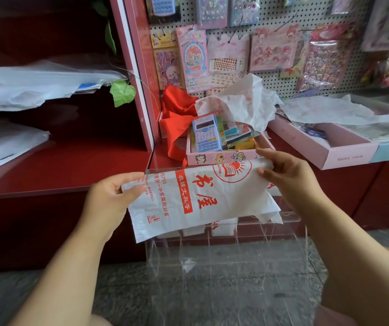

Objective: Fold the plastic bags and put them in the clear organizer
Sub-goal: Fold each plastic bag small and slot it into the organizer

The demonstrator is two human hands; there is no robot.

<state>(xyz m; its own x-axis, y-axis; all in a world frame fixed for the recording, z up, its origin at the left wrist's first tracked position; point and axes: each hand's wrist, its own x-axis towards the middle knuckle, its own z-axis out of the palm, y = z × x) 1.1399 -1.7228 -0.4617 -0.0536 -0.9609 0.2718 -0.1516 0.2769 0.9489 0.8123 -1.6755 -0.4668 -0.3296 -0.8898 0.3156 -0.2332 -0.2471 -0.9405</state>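
A white plastic bag (pixel 203 201) with red printed characters is stretched flat between both hands, just above the clear organizer (pixel 290 234). My left hand (pixel 109 201) pinches the bag's left edge. My right hand (pixel 285 177) grips its upper right corner. The organizer is a transparent acrylic box with dividers, standing below the bag; a few folded white bags (pixel 221 228) sit in its back compartments, partly hidden by the held bag. More loose white bags (pixel 243 102) lie crumpled behind the pink box.
A pink box (pixel 224 157) holding a blue calculator (pixel 206 134) stands on the red counter (pixel 66 165) behind the organizer. A red cloth (pixel 177 118) lies at its left. Stacks of white bags (pixel 24 85) fill the left shelves. A pegboard of sticker packs (pixel 271 50) rises behind.
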